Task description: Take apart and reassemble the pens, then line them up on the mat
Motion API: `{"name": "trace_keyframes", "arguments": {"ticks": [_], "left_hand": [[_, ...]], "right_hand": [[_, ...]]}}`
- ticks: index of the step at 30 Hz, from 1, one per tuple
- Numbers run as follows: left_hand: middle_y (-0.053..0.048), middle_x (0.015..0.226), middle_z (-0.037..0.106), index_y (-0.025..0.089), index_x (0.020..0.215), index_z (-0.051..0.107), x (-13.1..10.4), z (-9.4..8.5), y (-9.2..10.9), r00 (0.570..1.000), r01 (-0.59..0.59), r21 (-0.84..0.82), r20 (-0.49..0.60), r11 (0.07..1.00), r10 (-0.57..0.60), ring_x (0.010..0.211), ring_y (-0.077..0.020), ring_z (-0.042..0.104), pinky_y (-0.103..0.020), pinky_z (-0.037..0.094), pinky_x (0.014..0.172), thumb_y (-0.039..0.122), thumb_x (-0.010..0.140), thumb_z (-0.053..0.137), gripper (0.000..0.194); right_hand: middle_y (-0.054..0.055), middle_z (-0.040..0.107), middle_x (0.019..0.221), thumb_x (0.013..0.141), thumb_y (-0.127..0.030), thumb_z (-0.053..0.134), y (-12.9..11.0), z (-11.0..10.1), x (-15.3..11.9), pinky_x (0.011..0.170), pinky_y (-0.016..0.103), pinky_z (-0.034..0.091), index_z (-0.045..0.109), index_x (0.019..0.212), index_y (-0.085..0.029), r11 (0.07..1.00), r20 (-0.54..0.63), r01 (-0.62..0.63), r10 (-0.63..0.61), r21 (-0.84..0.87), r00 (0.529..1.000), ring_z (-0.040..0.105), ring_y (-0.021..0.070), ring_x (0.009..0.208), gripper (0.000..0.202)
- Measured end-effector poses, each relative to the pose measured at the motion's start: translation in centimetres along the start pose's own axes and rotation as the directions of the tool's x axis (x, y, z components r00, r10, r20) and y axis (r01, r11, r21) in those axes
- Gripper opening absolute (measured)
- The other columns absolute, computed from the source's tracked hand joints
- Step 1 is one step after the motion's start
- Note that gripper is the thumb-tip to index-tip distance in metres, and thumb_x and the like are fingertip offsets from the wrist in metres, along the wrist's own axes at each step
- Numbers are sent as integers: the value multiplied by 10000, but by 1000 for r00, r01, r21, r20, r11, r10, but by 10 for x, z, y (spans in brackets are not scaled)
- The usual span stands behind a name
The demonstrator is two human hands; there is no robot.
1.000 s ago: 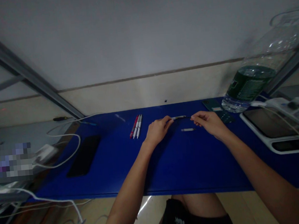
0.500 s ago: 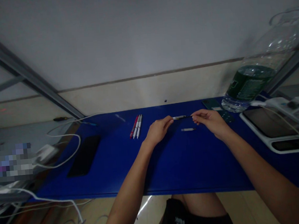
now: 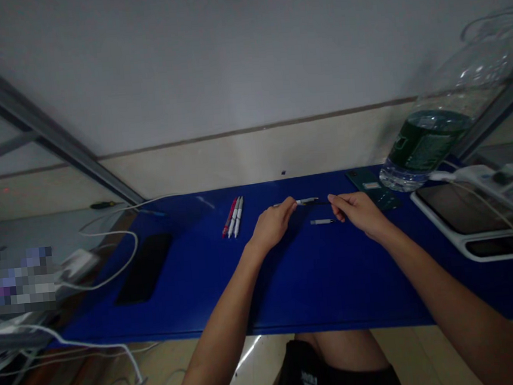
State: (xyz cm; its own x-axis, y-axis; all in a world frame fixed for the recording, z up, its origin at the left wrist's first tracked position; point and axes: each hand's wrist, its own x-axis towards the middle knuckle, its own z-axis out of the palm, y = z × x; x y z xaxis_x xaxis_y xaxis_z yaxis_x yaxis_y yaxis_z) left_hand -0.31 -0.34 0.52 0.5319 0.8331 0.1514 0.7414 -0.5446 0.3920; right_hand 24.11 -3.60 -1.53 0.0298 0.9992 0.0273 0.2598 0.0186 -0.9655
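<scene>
My left hand (image 3: 277, 220) is closed in a pinch on a white pen barrel (image 3: 306, 201), whose end sticks out to the right of the fingertips. To its right, my right hand (image 3: 352, 209) pinches the far end of a thin dark rod (image 3: 323, 203), which looks like a pen refill. That rod spans the gap between both hands. Just below it, a short grey pen piece (image 3: 321, 222) with a dark tip lies on the blue desk (image 3: 318, 283). Left of my hands, a red pen (image 3: 229, 218) and two white pens (image 3: 238, 217) lie side by side.
A black phone (image 3: 145, 268) lies at the left, with white cables (image 3: 125, 231) near it. Behind my right hand is a green phone (image 3: 370, 185). A large water bottle (image 3: 431, 141) and a white-framed scale-like device (image 3: 469, 213) stand at the right. The wall (image 3: 235, 158) borders the back.
The fingers of my right hand have curled in more, and the hand has turned slightly at the rod's end. My left hand and the loose pens stay in place.
</scene>
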Motion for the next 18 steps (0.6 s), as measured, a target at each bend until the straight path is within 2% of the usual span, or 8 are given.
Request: {"name": "trace_keyframes", "arguments": {"ticks": [4, 10, 18], "left_hand": [[-23, 829, 669, 244, 1067, 552, 0, 1, 0, 1000, 12, -7, 3, 1000, -12, 747, -194, 665, -249, 349, 616, 446, 1076, 274, 343], [-34, 816, 665, 235, 1056, 558, 0, 0, 3, 999, 33, -26, 4, 999, -33, 736, -192, 663, -253, 352, 625, 432, 1077, 276, 345], [-31, 780, 649, 230, 1064, 551, 1, -1, 3, 998, 58, -35, 20, 998, -57, 708, -190, 648, -256, 343, 621, 417, 1078, 268, 340]], "right_hand": [[12, 579, 528, 856, -616, 625, 0, 1, 0, 544, 292, 403, 620, 591, -195, 1000, -6, -18, 18, 7, 1000, 523, 138, 507, 498], [42, 675, 670, 789, -594, 716, 5, 1, 4, 613, 309, 462, 713, 771, -189, 997, 5, 64, -65, 41, 998, 597, 169, 624, 405], [47, 709, 791, 757, -507, 777, 6, 1, 4, 632, 310, 469, 725, 861, -196, 991, -14, 123, -122, 48, 992, 610, 170, 686, 332]]}}
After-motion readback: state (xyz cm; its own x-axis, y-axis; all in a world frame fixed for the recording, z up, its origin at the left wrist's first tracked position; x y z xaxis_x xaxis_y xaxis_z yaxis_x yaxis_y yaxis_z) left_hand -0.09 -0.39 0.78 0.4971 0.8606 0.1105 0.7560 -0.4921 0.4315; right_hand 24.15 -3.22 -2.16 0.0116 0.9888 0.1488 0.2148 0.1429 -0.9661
